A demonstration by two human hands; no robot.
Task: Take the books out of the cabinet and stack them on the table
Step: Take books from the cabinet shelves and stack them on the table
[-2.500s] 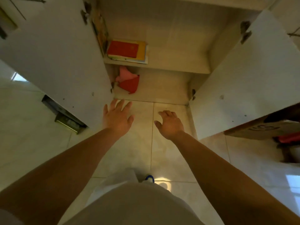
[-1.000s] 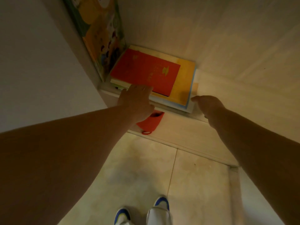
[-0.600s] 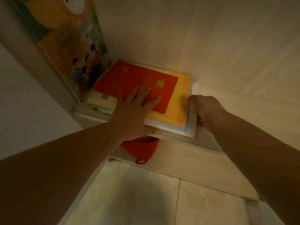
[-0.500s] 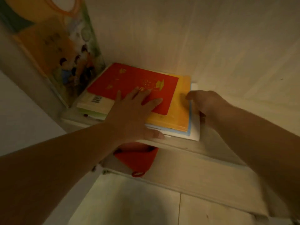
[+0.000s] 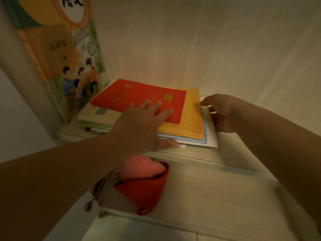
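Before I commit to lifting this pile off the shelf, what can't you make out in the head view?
- How many books are in the stack: left hand covers its front edge.
- Right hand grip: its fingertips are hidden behind the stack's right side.
- Upright picture book: top cut off by the frame.

One upright picture book (image 5: 69, 63), one flat stack of books (image 5: 173, 119), two hands (image 5: 139, 126), one red pouch (image 5: 144, 192).

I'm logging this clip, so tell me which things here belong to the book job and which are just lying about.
Part of the job:
- stack of books on the shelf
- red book on top
- illustrated book standing at the cabinet's side
- left hand, flat on the stack
- right hand, at its right edge

Lying about:
- red and pink item below
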